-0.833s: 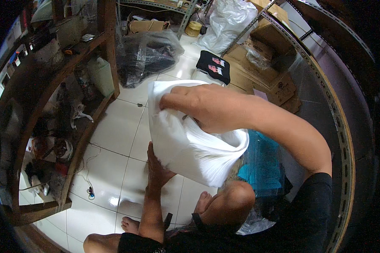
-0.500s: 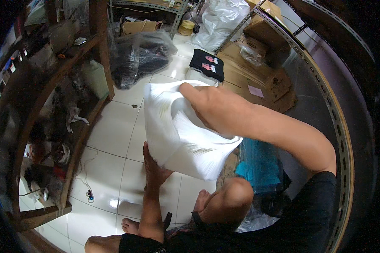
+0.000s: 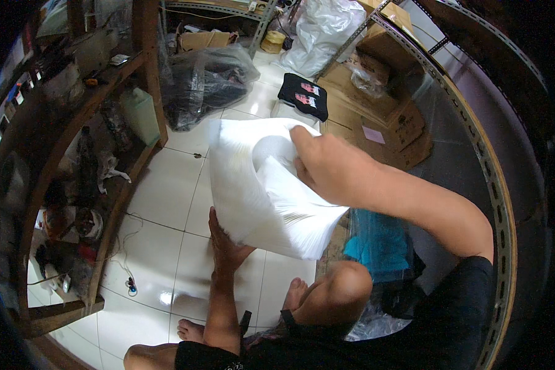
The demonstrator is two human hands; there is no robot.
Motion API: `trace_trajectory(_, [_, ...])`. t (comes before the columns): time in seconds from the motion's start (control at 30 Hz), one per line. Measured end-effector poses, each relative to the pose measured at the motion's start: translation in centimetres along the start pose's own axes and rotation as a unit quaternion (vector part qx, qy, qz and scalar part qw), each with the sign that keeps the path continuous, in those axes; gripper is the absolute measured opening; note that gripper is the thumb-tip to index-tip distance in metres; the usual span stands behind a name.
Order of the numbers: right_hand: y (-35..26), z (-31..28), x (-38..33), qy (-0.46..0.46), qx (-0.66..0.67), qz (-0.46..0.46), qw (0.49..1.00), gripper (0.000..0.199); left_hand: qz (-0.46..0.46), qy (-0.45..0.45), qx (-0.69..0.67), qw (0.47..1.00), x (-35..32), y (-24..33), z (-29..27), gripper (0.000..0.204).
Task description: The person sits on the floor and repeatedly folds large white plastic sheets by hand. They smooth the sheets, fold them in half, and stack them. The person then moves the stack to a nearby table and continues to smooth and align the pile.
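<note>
A thick stack of thin white sheets (image 3: pixel 237 185) is held up in front of me over the floor, its layered edges fanning out at the lower right. The upper part curls over and leaves a rounded hollow in the middle. My right hand (image 3: pixel 333 163) is closed on the curled far right edge, thumb side up; some of its fingers are hidden inside the fold. From below, my left hand (image 3: pixel 225 246) supports the near left corner. One of its fingers shows along the left side, and the rest are behind the stack.
Beyond the stack lies a folded black printed cloth (image 3: pixel 303 97) on a pale pile. Flattened cardboard (image 3: pixel 388 126) and a blue plastic-wrapped bundle (image 3: pixel 376 246) are at the right. A wooden shelf (image 3: pixel 120 203) stands left. Dark plastic-wrapped goods (image 3: pixel 203 83) sit at the back.
My right hand has shifted slightly right and its fingers have changed their hold on the edge. The sheets' fold has changed shape and the fan spreads more. My left hand stays nearly still.
</note>
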State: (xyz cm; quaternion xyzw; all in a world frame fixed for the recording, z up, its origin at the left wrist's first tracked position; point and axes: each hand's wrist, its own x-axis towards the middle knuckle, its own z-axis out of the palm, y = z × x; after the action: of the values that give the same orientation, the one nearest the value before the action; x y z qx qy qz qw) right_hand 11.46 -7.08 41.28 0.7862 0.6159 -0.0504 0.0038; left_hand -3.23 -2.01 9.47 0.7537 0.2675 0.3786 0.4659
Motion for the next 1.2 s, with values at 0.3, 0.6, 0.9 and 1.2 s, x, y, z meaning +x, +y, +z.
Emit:
trace_trajectory(0.3, [0.1,-1.4,0.7,-0.069,-0.014,0.029,0.997,0.037,0.036,-0.004,0.000,0.999,0.2,0.3,0.1,0.135])
trace_trajectory(0.6, [0.3,-0.1,0.5,-0.058,0.004,0.053,0.997,0.045,0.036,0.005,-0.021,0.999,-0.1,-0.1,0.7,0.135])
trace_trajectory(0.9, [0.2,-0.8,0.6,-0.074,0.040,0.058,0.995,0.040,0.009,-0.006,-0.038,0.999,0.1,0.6,0.3,0.131])
trace_trajectory(1.2, [0.6,-0.4,0.6,-0.034,0.000,0.065,0.997,0.035,0.004,-0.005,-0.027,1.000,0.0,0.2,0.5,0.127])
